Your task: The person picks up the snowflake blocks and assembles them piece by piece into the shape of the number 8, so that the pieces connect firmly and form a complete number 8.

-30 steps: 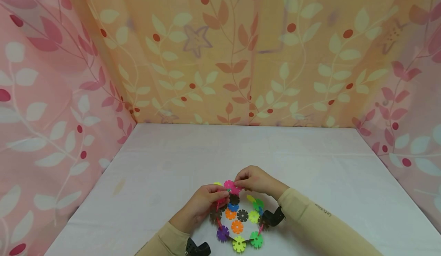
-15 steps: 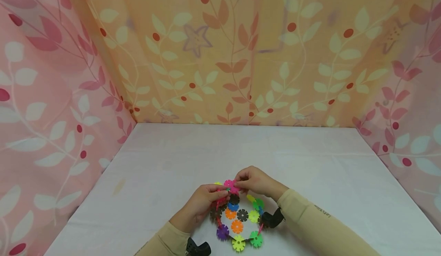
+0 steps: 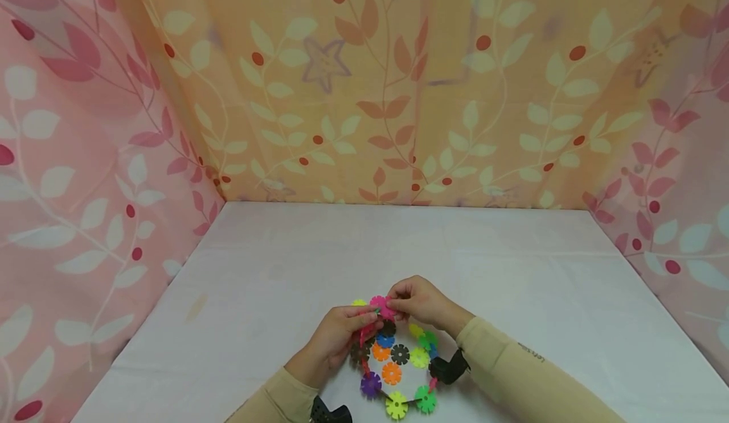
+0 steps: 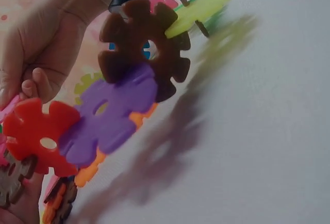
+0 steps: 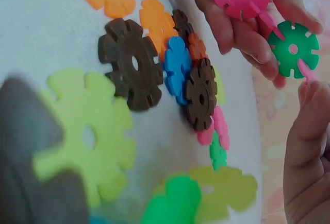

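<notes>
In the head view, my left hand [image 3: 333,340] pinches part of a chain of notched, flower-like plastic discs near its far end. My right hand [image 3: 427,303] pinches a pink disc [image 3: 383,307] just right of the left fingers. Up close in the right wrist view, a green disc [image 5: 281,54] sits between both hands, slotted with pink pieces on either side. Left fingers hold a pink disc [image 5: 232,0] there. The chain runs through a red disc [image 4: 31,131], a purple disc [image 4: 118,116] and a brown disc [image 4: 116,44] in the left wrist view.
Inside the ring of linked discs lie orange discs [image 3: 392,373], a dark disc [image 3: 400,354] and a blue disc [image 3: 385,341]. A yellow disc [image 3: 396,405] and a green disc [image 3: 425,399] form its near side. White cloth [image 3: 273,252] covers the table; patterned curtains [image 3: 364,94] surround it.
The pink disc in my right fingers has shifted slightly left, closer to the left hand. Both hands keep their hold, and the ring has barely moved.
</notes>
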### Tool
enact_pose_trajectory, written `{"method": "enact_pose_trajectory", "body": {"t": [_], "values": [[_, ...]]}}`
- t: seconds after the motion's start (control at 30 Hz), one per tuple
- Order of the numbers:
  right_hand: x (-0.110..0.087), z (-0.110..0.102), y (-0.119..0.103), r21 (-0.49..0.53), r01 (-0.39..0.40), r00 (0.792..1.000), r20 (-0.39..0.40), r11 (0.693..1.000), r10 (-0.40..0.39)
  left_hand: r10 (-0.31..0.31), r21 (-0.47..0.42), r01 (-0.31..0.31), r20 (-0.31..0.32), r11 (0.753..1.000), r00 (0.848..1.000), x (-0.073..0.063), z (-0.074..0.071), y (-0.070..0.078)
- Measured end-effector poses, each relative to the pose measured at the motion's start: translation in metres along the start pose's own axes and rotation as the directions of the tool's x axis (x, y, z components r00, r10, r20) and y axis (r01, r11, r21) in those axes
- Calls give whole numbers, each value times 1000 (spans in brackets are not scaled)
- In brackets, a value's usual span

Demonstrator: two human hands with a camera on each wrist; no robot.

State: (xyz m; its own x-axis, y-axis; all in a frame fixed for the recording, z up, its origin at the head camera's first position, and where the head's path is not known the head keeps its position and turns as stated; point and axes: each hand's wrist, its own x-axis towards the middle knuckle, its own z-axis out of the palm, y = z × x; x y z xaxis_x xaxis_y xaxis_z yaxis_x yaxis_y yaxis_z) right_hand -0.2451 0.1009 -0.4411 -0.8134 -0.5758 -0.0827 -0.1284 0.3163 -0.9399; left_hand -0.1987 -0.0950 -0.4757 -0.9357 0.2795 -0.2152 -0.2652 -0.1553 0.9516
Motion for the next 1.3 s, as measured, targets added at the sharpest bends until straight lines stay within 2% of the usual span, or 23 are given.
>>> {"method": "enact_pose_trajectory", "body": {"t": [0.17, 0.33, 0.53, 0.7, 0.87, 1.0, 1.17, 1.23, 1.3], "values": [[-2, -2, -5, -78, 7, 1000, 10, 997, -6, 5, 2, -5, 38, 1000, 999, -1, 0, 1], [-2, -5, -9, -105, 27, 999, 20, 994, -25, 15, 9, -15, 59, 1000, 998, -2, 0, 5], [-2, -9, -12, -130, 43, 996, 82, 991, -32, 7, 41, -9, 67, 999, 998, -2, 1, 5], [0, -10, -11, -142, 61, 989, 140, 988, -41, 24, 78, -32, 99, 996, 995, -1, 1, 4], [1, -10, -9, -154, 62, 989, 145, 986, -40, 36, 80, -43, 97, 996, 995, 1, 2, 3], [1, -12, -10, -173, 54, 990, 140, 983, -30, 19, 89, -28, 101, 996, 995, 2, 2, 5], [-3, -22, -11, -263, 43, 990, 142, 964, -5, -13, 101, 0, 128, 995, 992, 3, 2, 8], [-6, -29, -8, -340, 39, 989, 146, 940, 12, -26, 105, 12, 131, 994, 991, 3, 3, 8], [-12, -35, -5, -431, 21, 988, 145, 902, 46, -38, 104, 24, 130, 994, 991, 3, 3, 8]]}}
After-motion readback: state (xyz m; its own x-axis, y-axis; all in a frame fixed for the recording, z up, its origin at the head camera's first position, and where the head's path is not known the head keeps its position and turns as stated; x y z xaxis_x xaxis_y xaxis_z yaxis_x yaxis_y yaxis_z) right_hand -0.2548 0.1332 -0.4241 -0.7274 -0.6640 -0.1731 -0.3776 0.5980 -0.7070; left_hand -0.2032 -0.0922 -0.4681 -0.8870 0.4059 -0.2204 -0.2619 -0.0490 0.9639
